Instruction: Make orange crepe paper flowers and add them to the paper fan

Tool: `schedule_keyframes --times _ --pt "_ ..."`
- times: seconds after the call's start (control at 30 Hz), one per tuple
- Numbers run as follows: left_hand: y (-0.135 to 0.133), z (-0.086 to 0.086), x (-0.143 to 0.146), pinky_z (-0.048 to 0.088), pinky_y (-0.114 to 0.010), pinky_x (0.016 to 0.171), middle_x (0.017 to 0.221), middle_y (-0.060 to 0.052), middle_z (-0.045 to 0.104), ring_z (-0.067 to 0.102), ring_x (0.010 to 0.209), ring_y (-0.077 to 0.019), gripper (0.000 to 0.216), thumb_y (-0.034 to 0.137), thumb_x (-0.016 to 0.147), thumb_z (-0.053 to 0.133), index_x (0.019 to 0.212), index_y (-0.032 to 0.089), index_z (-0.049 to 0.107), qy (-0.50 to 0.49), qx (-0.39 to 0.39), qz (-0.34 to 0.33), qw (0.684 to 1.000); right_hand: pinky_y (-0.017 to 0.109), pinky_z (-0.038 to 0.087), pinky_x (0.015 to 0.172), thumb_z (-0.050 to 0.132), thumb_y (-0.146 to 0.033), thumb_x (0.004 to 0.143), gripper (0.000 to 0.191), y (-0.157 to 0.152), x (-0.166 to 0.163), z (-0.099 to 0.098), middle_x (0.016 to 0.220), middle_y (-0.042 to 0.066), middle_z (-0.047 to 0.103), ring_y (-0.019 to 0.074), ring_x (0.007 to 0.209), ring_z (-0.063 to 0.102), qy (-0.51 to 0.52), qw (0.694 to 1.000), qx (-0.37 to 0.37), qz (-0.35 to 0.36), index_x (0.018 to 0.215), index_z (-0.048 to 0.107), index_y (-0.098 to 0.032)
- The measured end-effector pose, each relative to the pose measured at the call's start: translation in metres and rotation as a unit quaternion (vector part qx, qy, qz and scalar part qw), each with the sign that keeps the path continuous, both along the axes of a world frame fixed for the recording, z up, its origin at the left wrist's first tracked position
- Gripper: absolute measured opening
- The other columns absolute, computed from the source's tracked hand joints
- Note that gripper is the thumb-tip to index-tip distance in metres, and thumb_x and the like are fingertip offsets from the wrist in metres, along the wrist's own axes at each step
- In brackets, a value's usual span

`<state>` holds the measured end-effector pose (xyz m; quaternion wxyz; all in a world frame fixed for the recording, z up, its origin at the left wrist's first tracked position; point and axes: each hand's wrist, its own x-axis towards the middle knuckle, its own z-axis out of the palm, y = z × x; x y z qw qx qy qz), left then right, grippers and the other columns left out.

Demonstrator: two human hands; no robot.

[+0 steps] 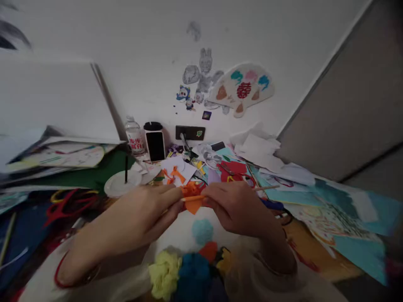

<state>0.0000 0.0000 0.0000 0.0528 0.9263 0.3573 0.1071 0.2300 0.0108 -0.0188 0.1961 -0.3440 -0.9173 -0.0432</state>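
Between my two hands is a piece of orange paper (193,204), its upper edge rolled or folded over, with a pointed flap hanging below. My left hand (154,209) pinches its left end with closed fingers. The right end is pinched by my right hand (234,205). Just behind it lie crumpled orange scraps (174,174). Below, a pale blue round patch (202,231) shows on a white surface. Nearest me are a yellow crumpled ball (165,272), a blue one (193,277) and small orange pieces (209,251).
Red-handled scissors (74,205) lie at left, near a white lid (118,184) with a dark stick. A bottle (134,136) and a white cup-like container (154,140) stand against the wall. Painted sheets (336,222) cover the right side. A decorated fan shape (244,88) hangs behind.
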Motion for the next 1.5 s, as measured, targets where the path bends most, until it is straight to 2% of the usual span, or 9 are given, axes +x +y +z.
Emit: schedule_keyframes --times 0.3,0.47,0.63,0.8,1.03,1.17,1.27,1.5 --pt "0.003 -0.006 0.012 0.029 -0.029 0.056 0.073 -0.001 0.050 0.043 0.059 -0.0156 0.017 0.017 0.092 0.030 0.081 0.019 0.044 0.021 0.114 0.001 0.993 0.028 0.020 0.054 0.047 -0.013 0.084 0.011 -0.005 0.000 0.000 0.075 0.001 0.061 0.0146 0.066 0.051 0.009 0.999 0.025 -0.033 0.088 0.056 -0.018" --pt "0.006 -0.010 0.015 0.027 -0.029 0.054 0.070 0.000 0.047 0.040 0.056 -0.0152 0.016 0.014 0.089 0.032 0.078 0.019 0.041 0.008 0.137 -0.010 0.990 0.029 0.018 0.053 0.048 -0.010 0.082 0.010 -0.009 -0.004 -0.002 0.069 0.000 0.057 0.0144 0.061 0.048 -0.002 0.998 0.049 -0.049 0.082 0.055 -0.017" --pt "0.012 -0.012 0.017 0.027 -0.029 0.053 0.069 0.000 0.047 0.041 0.055 -0.0149 0.017 0.015 0.090 0.032 0.077 0.020 0.041 -0.002 0.116 -0.036 0.993 0.029 0.016 0.051 0.050 -0.009 0.080 0.012 -0.010 -0.008 -0.004 0.062 -0.001 0.053 0.0134 0.055 0.043 -0.005 0.994 0.092 -0.059 0.072 0.053 -0.017" --pt "0.013 -0.013 0.018 0.026 -0.029 0.052 0.067 0.001 0.046 0.039 0.053 -0.0142 0.017 0.015 0.090 0.032 0.077 0.019 0.041 -0.028 0.119 -0.038 0.992 0.029 0.016 0.051 0.050 -0.008 0.080 0.013 -0.010 -0.010 -0.006 0.061 -0.001 0.052 0.0135 0.054 0.041 0.015 0.990 0.126 -0.057 0.072 0.053 -0.018" --pt "0.016 -0.018 0.019 0.027 -0.029 0.054 0.070 0.000 0.049 0.043 0.057 -0.0145 0.017 0.018 0.092 0.033 0.078 0.019 0.043 -0.040 0.107 -0.043 0.992 0.029 0.017 0.050 0.047 -0.008 0.082 0.015 -0.006 -0.016 -0.011 0.061 -0.001 0.052 0.0138 0.053 0.043 0.019 0.989 0.133 -0.060 0.071 0.052 -0.018" --pt "0.020 -0.014 0.015 0.028 -0.028 0.056 0.069 0.001 0.048 0.044 0.058 -0.0138 0.021 0.022 0.094 0.030 0.078 0.019 0.043 -0.047 0.070 -0.052 0.995 0.029 0.020 0.051 0.046 -0.019 0.091 0.016 -0.004 -0.014 -0.007 0.065 -0.001 0.056 0.0140 0.057 0.048 0.007 0.993 0.108 -0.054 0.076 0.054 -0.018" --pt "0.021 -0.011 0.014 0.027 -0.028 0.056 0.067 0.001 0.048 0.043 0.056 -0.0133 0.024 0.026 0.096 0.029 0.077 0.019 0.042 -0.047 0.039 -0.020 0.998 0.029 0.023 0.054 0.041 -0.027 0.095 0.021 -0.003 -0.010 -0.002 0.074 0.001 0.061 0.0145 0.065 0.052 -0.005 0.995 0.085 -0.054 0.085 0.057 -0.017" --pt "0.019 -0.010 0.017 0.030 -0.028 0.059 0.069 0.001 0.051 0.047 0.059 -0.0138 0.025 0.029 0.097 0.026 0.085 0.019 0.046 -0.060 -0.040 0.002 0.997 0.030 0.021 0.055 0.044 -0.011 0.088 0.015 -0.006 -0.004 -0.001 0.073 0.002 0.058 0.0147 0.063 0.048 -0.039 0.992 0.095 -0.078 0.089 0.058 -0.017"
